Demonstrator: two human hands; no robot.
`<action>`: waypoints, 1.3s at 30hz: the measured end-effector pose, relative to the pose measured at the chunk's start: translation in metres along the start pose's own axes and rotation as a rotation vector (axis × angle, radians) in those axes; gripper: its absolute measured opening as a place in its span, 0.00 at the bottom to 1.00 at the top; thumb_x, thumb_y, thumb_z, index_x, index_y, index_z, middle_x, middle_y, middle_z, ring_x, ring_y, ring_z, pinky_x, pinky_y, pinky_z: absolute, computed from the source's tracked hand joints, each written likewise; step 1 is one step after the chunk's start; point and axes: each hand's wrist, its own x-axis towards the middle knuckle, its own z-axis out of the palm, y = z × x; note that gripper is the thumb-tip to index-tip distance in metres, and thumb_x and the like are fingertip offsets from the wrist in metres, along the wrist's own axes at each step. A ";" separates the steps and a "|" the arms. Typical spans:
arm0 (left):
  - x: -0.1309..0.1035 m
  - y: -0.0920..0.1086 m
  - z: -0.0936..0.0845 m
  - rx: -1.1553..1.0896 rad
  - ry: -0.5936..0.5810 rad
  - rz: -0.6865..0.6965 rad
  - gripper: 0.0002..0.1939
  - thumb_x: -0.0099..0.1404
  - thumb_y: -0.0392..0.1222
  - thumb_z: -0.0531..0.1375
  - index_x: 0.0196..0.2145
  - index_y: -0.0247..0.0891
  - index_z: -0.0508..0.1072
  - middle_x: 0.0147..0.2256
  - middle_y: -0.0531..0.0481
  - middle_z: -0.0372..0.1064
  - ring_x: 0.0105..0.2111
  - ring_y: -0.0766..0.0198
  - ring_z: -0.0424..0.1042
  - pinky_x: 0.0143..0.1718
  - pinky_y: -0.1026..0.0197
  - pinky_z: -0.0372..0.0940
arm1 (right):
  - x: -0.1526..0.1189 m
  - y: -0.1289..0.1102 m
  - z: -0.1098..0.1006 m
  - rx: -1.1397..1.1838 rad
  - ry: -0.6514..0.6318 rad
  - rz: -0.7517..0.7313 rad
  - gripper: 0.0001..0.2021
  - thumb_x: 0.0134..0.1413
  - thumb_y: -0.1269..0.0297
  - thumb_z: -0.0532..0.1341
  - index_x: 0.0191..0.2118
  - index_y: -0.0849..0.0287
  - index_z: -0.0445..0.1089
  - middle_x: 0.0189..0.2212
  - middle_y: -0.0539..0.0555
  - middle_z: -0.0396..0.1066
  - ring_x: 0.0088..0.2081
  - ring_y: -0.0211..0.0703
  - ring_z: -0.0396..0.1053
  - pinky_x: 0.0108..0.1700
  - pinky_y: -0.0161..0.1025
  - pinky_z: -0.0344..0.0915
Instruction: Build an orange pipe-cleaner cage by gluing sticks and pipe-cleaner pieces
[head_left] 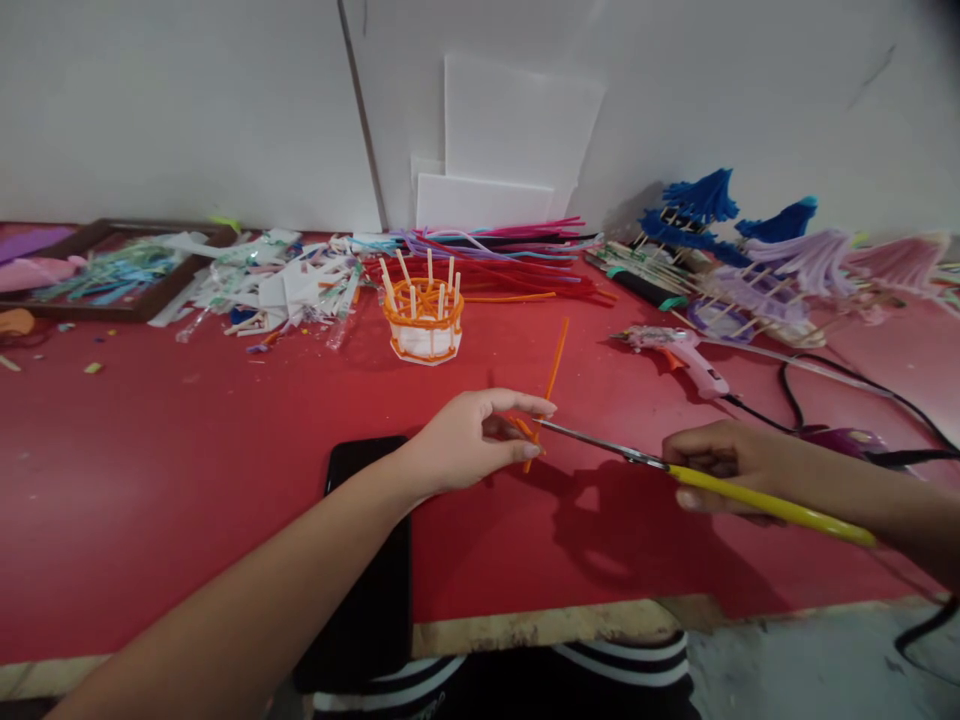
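My left hand (480, 435) pinches an orange pipe cleaner (556, 358) between thumb and fingers, its long end pointing away from me. Shorter orange pieces show by the same fingertips. Yellow-handled scissors (765, 497) are gripped in my right hand (731, 468), and their blade tips touch or nearly touch the pipe cleaner beside my left fingers. Beyond my hands stands a small round basket-like piece (425, 325), white-sided with orange trim and several pale sticks rising from it.
A pink glue gun (679, 358) with a black cord lies at right, before blue and lilac tiered models (701, 215). Bundled pipe cleaners (495, 262) and a scrap pile (289, 290) line the back. A black phone (367, 580) lies near the front edge.
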 end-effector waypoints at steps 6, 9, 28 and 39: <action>0.000 0.001 0.000 -0.025 -0.001 -0.002 0.20 0.56 0.30 0.65 0.48 0.36 0.77 0.31 0.50 0.77 0.30 0.66 0.76 0.36 0.63 0.69 | 0.002 -0.001 0.000 -0.051 0.011 0.002 0.29 0.42 0.36 0.66 0.22 0.56 0.54 0.19 0.43 0.50 0.21 0.32 0.49 0.23 0.32 0.45; -0.001 0.001 0.000 -0.028 0.000 0.001 0.20 0.56 0.30 0.66 0.48 0.36 0.76 0.31 0.50 0.77 0.30 0.66 0.76 0.36 0.63 0.70 | 0.002 -0.002 0.001 -0.019 -0.004 0.018 0.28 0.42 0.37 0.66 0.22 0.55 0.54 0.18 0.43 0.51 0.20 0.32 0.49 0.22 0.32 0.45; -0.002 -0.002 0.000 -0.086 -0.004 0.003 0.23 0.54 0.28 0.66 0.48 0.37 0.75 0.36 0.47 0.77 0.35 0.63 0.78 0.37 0.61 0.73 | 0.000 -0.005 0.007 -0.233 0.090 -0.010 0.29 0.44 0.35 0.64 0.20 0.57 0.56 0.20 0.44 0.50 0.24 0.34 0.49 0.26 0.34 0.48; 0.000 0.002 -0.002 0.017 0.121 -0.039 0.26 0.55 0.30 0.67 0.53 0.36 0.73 0.39 0.44 0.78 0.39 0.61 0.78 0.39 0.61 0.70 | 0.011 0.010 0.008 -0.188 0.131 -0.034 0.29 0.43 0.36 0.65 0.20 0.57 0.56 0.19 0.44 0.48 0.23 0.34 0.47 0.26 0.34 0.45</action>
